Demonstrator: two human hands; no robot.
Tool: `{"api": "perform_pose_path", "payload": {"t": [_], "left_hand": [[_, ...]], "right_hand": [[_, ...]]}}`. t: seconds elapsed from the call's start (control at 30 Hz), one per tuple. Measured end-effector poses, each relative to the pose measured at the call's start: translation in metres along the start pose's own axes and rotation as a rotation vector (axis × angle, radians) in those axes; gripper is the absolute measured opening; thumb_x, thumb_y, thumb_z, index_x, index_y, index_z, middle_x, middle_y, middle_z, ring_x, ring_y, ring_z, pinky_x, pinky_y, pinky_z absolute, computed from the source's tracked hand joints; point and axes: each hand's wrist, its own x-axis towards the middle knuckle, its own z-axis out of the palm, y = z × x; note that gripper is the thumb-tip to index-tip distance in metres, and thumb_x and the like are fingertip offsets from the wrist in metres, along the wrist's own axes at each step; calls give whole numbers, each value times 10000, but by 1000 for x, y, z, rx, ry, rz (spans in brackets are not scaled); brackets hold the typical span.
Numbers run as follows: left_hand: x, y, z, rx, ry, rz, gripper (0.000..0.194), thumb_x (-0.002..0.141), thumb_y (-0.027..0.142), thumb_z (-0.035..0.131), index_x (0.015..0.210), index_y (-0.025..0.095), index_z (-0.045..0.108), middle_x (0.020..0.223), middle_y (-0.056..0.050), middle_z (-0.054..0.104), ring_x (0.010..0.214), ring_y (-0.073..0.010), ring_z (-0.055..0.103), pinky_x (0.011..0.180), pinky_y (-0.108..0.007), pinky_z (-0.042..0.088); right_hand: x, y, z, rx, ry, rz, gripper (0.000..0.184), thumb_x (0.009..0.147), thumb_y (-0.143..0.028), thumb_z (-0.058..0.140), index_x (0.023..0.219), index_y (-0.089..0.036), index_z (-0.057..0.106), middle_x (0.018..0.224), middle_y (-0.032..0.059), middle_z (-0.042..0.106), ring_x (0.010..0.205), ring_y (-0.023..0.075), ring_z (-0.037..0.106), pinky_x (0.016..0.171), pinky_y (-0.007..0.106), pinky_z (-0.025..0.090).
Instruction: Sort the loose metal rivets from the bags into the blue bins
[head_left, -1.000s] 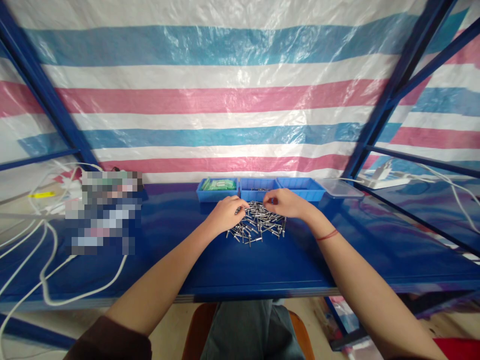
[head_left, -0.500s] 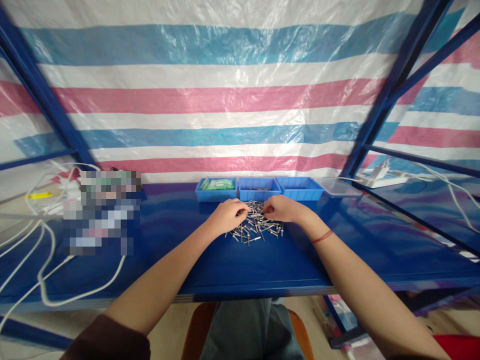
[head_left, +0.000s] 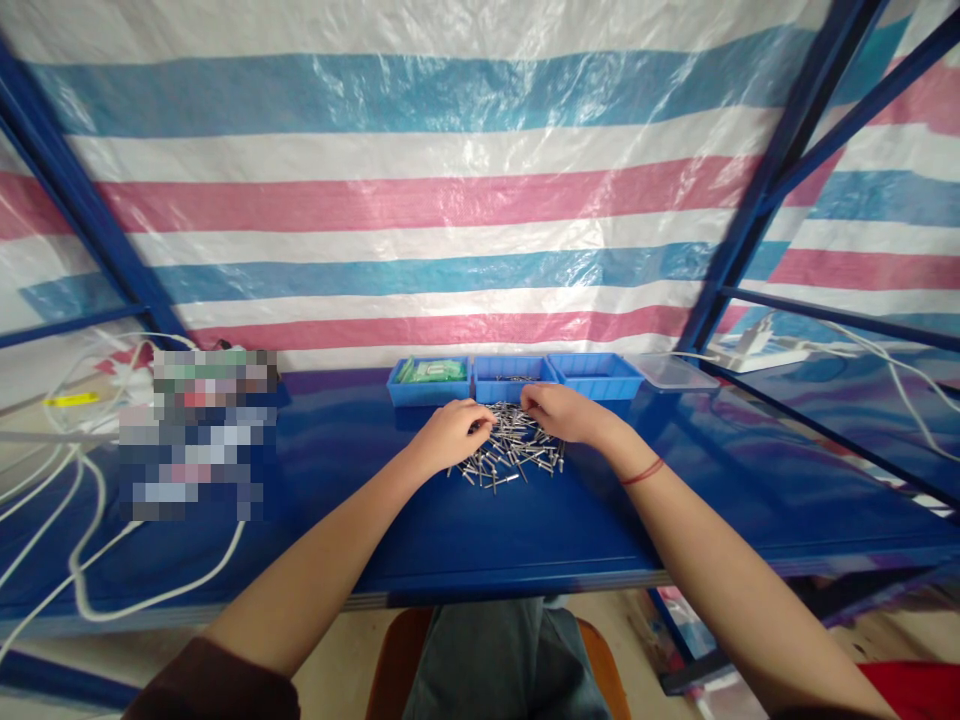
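A loose pile of silver pop rivets (head_left: 514, 445) lies on the blue table (head_left: 495, 540). My left hand (head_left: 456, 435) is at the pile's left edge, its fingers curled together; anything between them is hidden. My right hand (head_left: 562, 412) is over the pile's back right side, close to the front wall of the middle blue bin (head_left: 495, 390). Its thumb and fingers are pinched, and what they hold is too small to make out. A few rivets lie inside the middle bin.
Left of the middle bin stands a blue bin (head_left: 405, 393) with green packets (head_left: 433, 371). Another blue bin (head_left: 600, 385) and a clear lid (head_left: 675, 374) are to the right. White cables (head_left: 97, 560) run across the table's left side; a power strip (head_left: 765, 350) is at right.
My right hand has moved slightly back and up from the pile, toward the middle bin. My left hand stays in about the same place at the pile. The view has shifted a little.
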Motion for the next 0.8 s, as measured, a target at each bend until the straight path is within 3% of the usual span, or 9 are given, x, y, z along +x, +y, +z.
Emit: {"api": "perform_pose_path", "payload": {"t": [0.13,0.3,0.6,0.8], "left_hand": [[0,0,1,-47,37,-7,191,814,244,533,950,209,662,843,-38,639,802,-174,582,781,-316,456],[2,4,3,-159,122,-29,241,799,306,581,1008,194,624,865,-36,641,754,-154,599,737,-293,474],[4,11,-1,-259,309,-76,142,836,319,543,877,199,608,845,-13,665,773,-150,608,752,-278,463],[3,14,-4,-235,349,-33,127,859,286,511,880,202,604,858,-11,650,779,-142,593,745,-257,447]], "right_hand": [[1,-2,-5,125,129,-63,178,708,-43,459,807,-164,545,755,35,579,665,140,512,644,255,368],[5,-12,0,388,223,-8,120,743,-137,496,840,-162,563,768,24,606,648,125,535,637,264,398],[12,-25,9,772,228,22,156,757,-302,568,776,-148,588,738,21,606,653,113,518,630,275,424],[10,-30,6,952,131,116,219,755,-364,586,791,-148,602,703,10,588,566,88,493,538,245,416]]}}
